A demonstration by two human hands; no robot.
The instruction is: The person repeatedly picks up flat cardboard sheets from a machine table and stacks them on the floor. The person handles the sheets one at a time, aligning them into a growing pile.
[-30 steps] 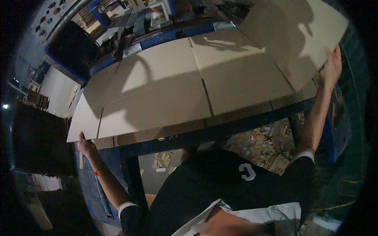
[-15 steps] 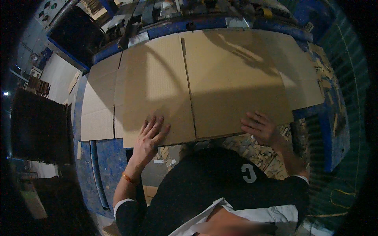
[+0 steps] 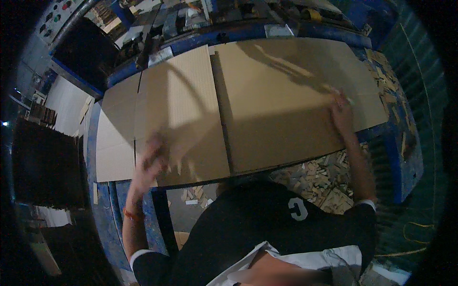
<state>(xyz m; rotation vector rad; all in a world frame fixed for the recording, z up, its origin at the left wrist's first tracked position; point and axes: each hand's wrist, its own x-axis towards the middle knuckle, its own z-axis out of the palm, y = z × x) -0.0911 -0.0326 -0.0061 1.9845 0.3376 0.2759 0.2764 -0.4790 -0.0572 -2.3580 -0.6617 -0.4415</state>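
A wide sheet of brown corrugated cardboard (image 3: 276,90) lies across a blue machine table. A dark slit and crease line runs from its far edge to its near edge, with the left panel (image 3: 191,105) beside it. My left hand (image 3: 151,159) is over the near left part of that panel, smeared by motion, so its fingers are unclear. Farther out, my right hand (image 3: 341,114) is at the right part of the sheet. Its fingers are blurred too, and whether they grip the cardboard cannot be made out. Paler cardboard flaps (image 3: 117,128) extend at both sides.
Beyond the cardboard runs a blue machine beam (image 3: 191,43) with metal parts. Cardboard scraps (image 3: 315,183) litter the floor below the near edge and the table's right end (image 3: 389,90). A dark stack (image 3: 45,162) stands at left, and green corrugated sheeting (image 3: 429,143) at right.
My left hand has moved left, and my right hand has moved away from me and slightly right. The left panel has shifted a little against the right one, its dark gap now wider.
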